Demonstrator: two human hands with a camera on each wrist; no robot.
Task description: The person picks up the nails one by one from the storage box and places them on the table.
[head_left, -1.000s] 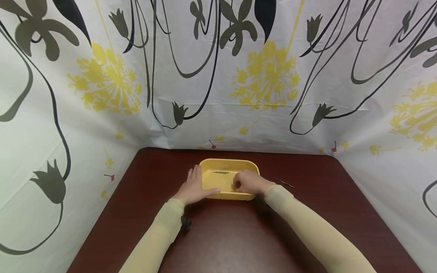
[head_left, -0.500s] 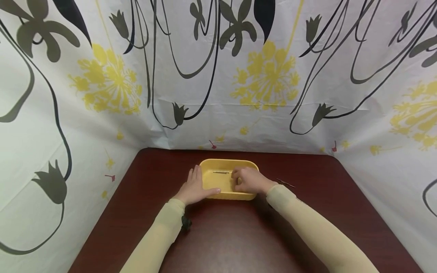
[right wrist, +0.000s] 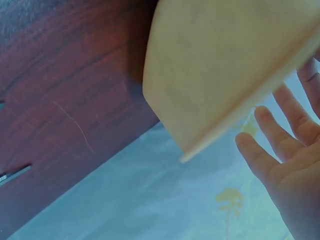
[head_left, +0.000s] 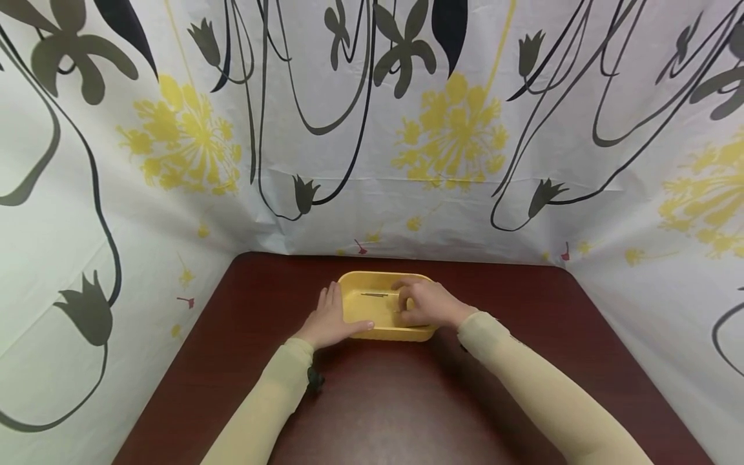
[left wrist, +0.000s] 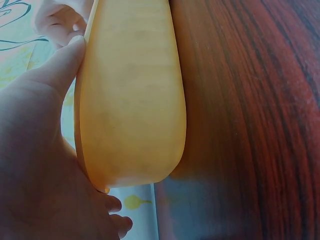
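A yellow plastic tray point(head_left: 360, 316) stands on the table, with several thin dark rods point(head_left: 374, 295) lying in it. My left hand point(head_left: 330, 321) rests against the tray's left end, fingers straight along the side. Its thumb point(left wrist: 75, 50) lies at the near rim in the left wrist view. My right hand point(head_left: 429, 303) reaches in over the right end, index finger and thumb bent down toward the tray floor. Its other fingers point(right wrist: 280, 137) spread apart outside the rim in the right wrist view. I cannot tell whether the fingertips pinch anything.
A slim dark pen-like rod point(right wrist: 15, 174) lies on the dark red-brown table point(head_left: 372, 400), beyond the tray's right end. A white patterned sheet point(head_left: 349, 148) hangs behind the table and along both sides.
My right hand has shifted a little to the right and its fingers have lifted and loosened. The slim rod right of the tray has dropped from sight in the head view. My left hand stays put.
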